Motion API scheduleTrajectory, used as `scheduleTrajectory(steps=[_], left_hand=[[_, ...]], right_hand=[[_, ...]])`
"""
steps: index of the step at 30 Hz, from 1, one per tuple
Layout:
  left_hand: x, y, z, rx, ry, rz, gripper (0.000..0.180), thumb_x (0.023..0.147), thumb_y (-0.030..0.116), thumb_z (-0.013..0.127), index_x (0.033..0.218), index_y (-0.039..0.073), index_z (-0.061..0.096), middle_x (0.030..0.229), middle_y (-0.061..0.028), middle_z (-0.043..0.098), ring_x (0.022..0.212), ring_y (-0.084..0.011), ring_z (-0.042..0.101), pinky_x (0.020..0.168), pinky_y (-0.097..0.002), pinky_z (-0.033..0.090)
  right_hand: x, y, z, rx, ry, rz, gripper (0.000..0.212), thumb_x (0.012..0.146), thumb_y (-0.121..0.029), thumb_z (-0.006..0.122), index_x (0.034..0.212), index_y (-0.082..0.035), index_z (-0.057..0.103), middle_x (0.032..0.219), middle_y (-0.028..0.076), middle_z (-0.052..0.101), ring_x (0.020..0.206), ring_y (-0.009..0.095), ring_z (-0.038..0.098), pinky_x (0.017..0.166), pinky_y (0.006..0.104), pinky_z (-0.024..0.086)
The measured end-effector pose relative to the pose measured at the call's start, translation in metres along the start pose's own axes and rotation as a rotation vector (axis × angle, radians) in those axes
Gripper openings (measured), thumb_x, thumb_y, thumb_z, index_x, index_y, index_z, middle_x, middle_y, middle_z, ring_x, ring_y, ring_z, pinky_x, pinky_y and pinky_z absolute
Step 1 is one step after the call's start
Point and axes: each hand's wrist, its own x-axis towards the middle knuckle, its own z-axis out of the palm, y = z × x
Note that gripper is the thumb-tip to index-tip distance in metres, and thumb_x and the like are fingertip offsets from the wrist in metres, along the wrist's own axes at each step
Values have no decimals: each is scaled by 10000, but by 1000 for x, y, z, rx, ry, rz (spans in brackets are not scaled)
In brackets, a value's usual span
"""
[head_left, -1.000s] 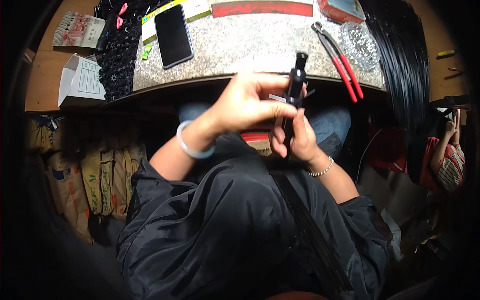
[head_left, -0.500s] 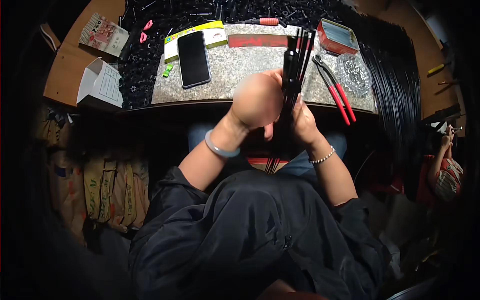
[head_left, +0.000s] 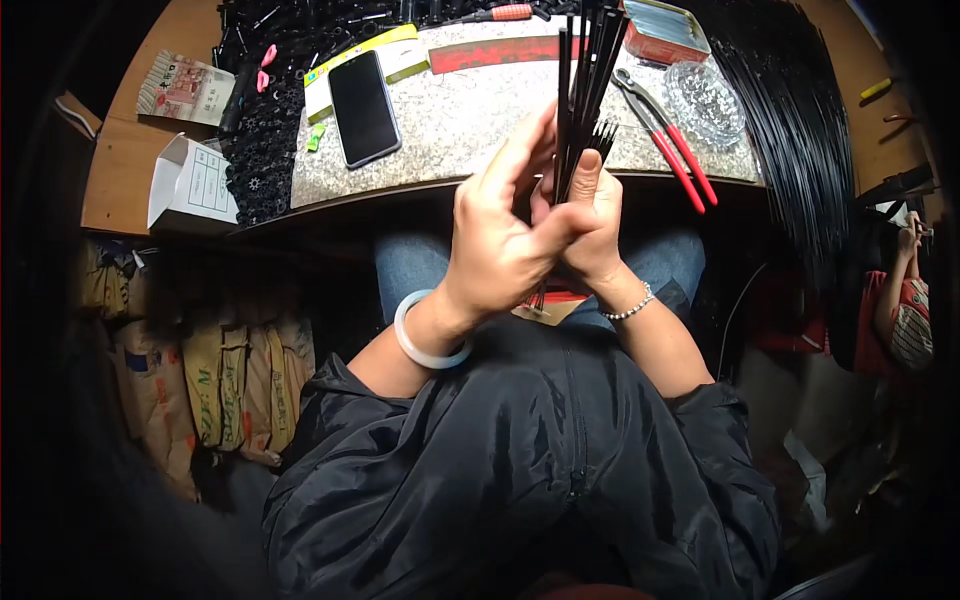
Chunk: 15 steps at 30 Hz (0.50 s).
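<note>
A bundle of thin black rods [head_left: 590,80] stands nearly upright between my hands, its upper ends fanned slightly over the near edge of the worktop. My left hand [head_left: 500,232] cups the bundle from the left, fingers stretched up along it and thumb laid across toward the right hand. On the other side my right hand [head_left: 597,220] grips the rods, thumb pointing up. A cluster of shorter rod tips shows just above that thumb. Thin lower ends poke out beneath my hands, above my lap. My palms hide the middle of the bundle.
On the speckled worktop [head_left: 480,130] lie a black phone [head_left: 364,110], red-handled cutters [head_left: 668,145], a glass dish [head_left: 704,103], a red tin [head_left: 665,35] and a red strip [head_left: 497,52]. Black rods [head_left: 800,150] pile at the right. Another person's arm [head_left: 893,280] appears far right.
My left hand, blurred beside the bundle before, has come down and now lies along its left side. My right thumb now shows upright. The whole view has shifted slightly.
</note>
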Motion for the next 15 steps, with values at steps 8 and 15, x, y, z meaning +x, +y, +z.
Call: scheduleTrajectory(steps=[8, 15], left_hand=[[7, -19, -10, 26, 194, -220, 225, 829, 80, 675, 1029, -11, 631, 875, -60, 665, 760, -90, 599, 708, -229, 481], [8, -38, -20, -239, 229, -132, 202, 830, 105, 681, 999, -1, 649, 821, -21, 666, 709, -63, 589, 645, -195, 473]], right_hand=[[-15, 1, 15, 141, 79, -104, 294, 955, -263, 472, 863, 9, 536, 754, 21, 593, 664, 55, 530, 586, 212, 442], [-15, 0, 5, 287, 105, 44, 121, 899, -114, 593, 919, 6, 601, 837, -15, 605, 739, 30, 507, 690, 166, 399]])
